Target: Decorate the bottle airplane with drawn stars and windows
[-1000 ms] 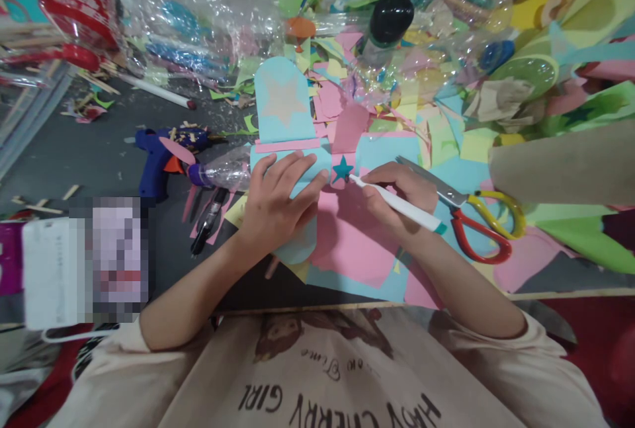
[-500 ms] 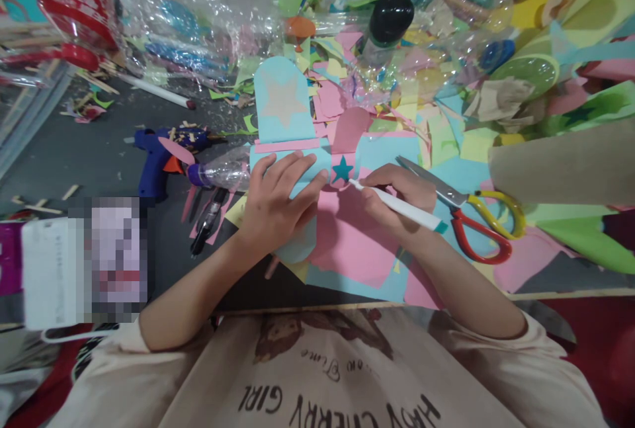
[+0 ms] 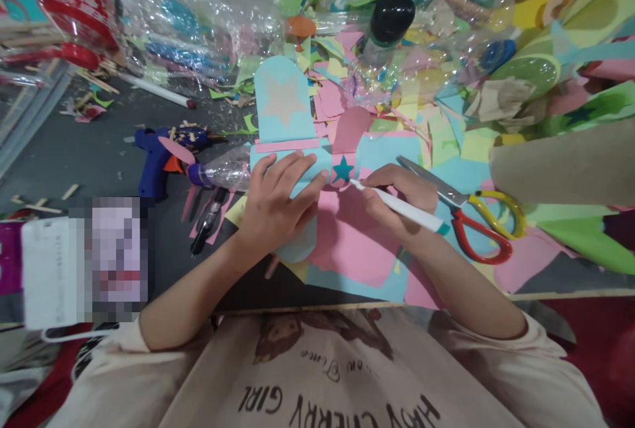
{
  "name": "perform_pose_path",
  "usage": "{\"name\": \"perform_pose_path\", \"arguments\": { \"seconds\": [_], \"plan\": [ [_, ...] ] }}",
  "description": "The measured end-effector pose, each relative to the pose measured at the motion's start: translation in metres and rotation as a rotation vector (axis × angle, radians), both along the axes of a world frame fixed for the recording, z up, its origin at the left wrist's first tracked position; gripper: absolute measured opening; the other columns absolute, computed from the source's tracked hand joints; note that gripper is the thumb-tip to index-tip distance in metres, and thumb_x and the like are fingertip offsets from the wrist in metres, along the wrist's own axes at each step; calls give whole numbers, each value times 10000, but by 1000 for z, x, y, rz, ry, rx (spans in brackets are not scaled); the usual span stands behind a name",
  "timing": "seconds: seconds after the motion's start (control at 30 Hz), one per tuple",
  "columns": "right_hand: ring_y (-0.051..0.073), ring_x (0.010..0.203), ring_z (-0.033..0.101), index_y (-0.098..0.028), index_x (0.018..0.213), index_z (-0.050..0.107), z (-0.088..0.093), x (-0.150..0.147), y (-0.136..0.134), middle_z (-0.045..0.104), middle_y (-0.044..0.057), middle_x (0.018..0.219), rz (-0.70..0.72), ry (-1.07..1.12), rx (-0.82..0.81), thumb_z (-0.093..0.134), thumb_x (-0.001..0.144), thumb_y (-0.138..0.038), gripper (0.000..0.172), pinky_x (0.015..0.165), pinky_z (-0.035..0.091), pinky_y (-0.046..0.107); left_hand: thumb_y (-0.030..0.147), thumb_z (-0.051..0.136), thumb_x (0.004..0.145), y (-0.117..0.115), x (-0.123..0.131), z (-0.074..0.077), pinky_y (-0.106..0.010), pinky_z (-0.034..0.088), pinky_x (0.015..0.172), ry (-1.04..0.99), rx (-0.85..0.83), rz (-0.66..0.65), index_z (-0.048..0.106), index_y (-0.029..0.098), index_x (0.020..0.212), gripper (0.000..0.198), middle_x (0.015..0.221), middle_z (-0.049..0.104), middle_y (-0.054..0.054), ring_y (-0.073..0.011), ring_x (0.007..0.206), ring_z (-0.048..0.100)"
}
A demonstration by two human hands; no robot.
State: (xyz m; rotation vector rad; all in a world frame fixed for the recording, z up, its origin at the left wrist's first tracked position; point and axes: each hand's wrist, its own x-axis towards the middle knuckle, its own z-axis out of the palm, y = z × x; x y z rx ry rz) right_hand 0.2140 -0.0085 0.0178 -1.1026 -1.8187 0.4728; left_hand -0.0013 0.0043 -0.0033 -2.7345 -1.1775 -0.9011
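Observation:
A model plane (image 3: 284, 130) made from a plastic bottle lies under my hands, with pale blue paper wings, a purple cap (image 3: 195, 174) and pink propeller blades at its left end. My left hand (image 3: 278, 200) is curved over its blue body, holding it down with the fingers slightly apart. In my right hand (image 3: 397, 193) is a white marker (image 3: 411, 210) with a teal end, gripped between thumb and fingers. The marker's tip is at the lower right of a teal star (image 3: 342, 169) on the pink band. Pink paper (image 3: 352, 236) lies beneath.
Scissors (image 3: 464, 206) with red and yellow handles lie just right of my right hand. A blue glue gun (image 3: 161, 153) and a black pen (image 3: 208, 223) are at the left. Plastic bottles, paper scraps and a black-topped item (image 3: 391, 18) crowd the back.
Almost nothing differs. Both hands, the marker and the model plane stay in place; the view has shifted very slightly.

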Motion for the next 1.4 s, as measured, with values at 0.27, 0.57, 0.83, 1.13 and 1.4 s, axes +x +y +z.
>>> {"name": "perform_pose_path", "arguments": {
  "seconds": [0.27,0.57,0.83,1.13,1.4],
  "plan": [
    [143,566,599,-247,772,583,1,-1,0,642,2,632,-22,-12,-10,589,838,-129,135,521,485,274,200,562,909,0,0,-1,-460,404,1046,-5,6,-4,572,277,1229,329,1290,651,-87,-245,1228,583],
    [165,599,657,-229,816,656,-2,2,-3,695,11,681,-55,59,-23,579,880,-262,106,527,523,294,199,569,905,0,0,-1,-459,392,1055,-10,-10,-8,572,285,1234,341,1290,649,-77,-241,1226,580],
    [221,691,717,-302,1126,636,-21,6,0,733,21,782,-224,197,-85,494,975,-422,240,665,599,400,201,552,902,-1,-1,-4,-481,390,1063,-16,-60,-9,598,292,1225,338,1318,640,-68,-251,1246,573],
    [251,1301,561,-345,1371,414,-29,13,18,559,92,1381,0,143,-195,607,897,-460,524,1031,522,459,204,477,929,-6,7,-1,-420,416,1087,6,51,-136,633,271,1098,239,1228,694,-41,-198,1186,625],
    [244,1312,552,-360,1321,473,-34,37,33,579,59,1356,160,233,-416,668,842,-378,517,936,568,403,193,521,911,-5,6,4,-429,466,1023,-7,59,-243,662,248,1019,186,1118,743,-36,-197,1051,686]
  ]
}}
